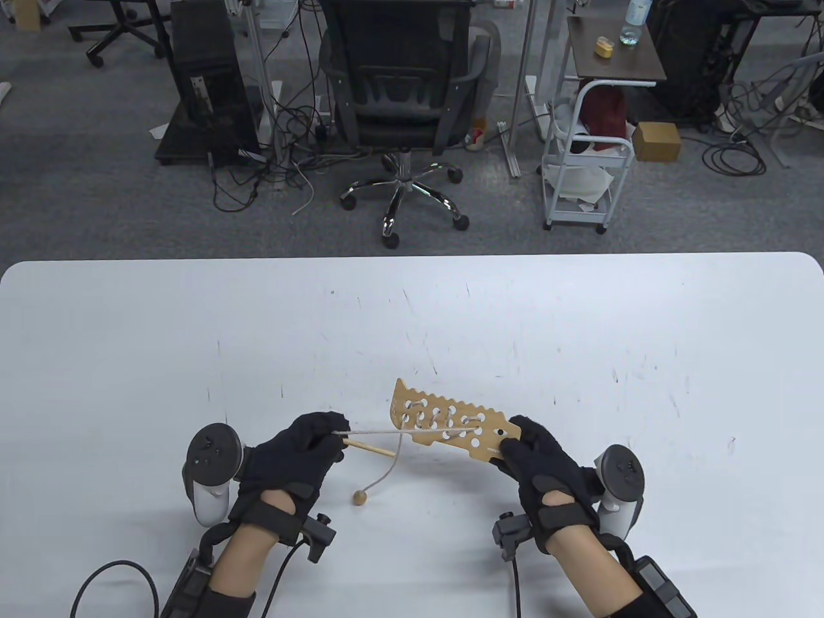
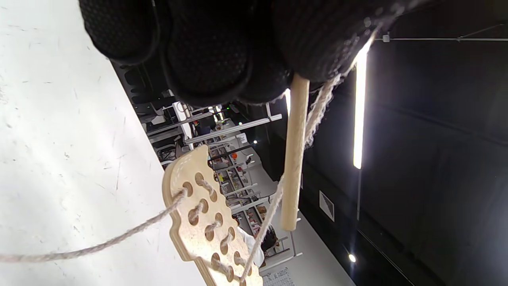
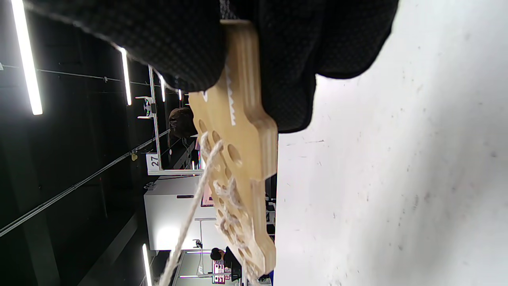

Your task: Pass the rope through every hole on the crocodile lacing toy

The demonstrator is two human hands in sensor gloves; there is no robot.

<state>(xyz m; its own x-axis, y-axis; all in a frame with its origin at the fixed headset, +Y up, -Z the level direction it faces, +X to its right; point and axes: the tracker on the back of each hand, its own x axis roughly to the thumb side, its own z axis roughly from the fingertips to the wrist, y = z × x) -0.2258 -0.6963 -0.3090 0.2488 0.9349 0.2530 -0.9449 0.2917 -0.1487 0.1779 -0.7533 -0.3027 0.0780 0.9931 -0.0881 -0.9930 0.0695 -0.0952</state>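
The head end of the crocodile board (image 1: 446, 421) is hidden under the right hand (image 1: 544, 467), whose fingers and thumb are curled round that end and clamp it; in the right wrist view the board (image 3: 238, 151) runs edge-on out from under the glove, and its far holes blur together. The near end of the wooden needle (image 1: 369, 445) is covered by the left hand (image 1: 293, 460); its fingers pinch the needle and the rope (image 1: 370, 430) together, as the left wrist view shows with the stick (image 2: 294, 155) and the rope (image 2: 317, 111) both coming out from under the fingertips (image 2: 206, 59). How many holes are already laced cannot be counted surely: rope shows in several holes at the tail end, and a few near the head look open.

The board is held tilted above the table (image 1: 129, 335), near its front edge and a little right of its middle. The table's far half lies bare white beyond the board, with wide room to either side of the hands.

There is one board, one needle, one rope, and one wooden bead (image 1: 359, 496) hanging on a rope loop below the board's tail end, between the hands. Past the table's far edge stands one office chair (image 1: 405, 84).
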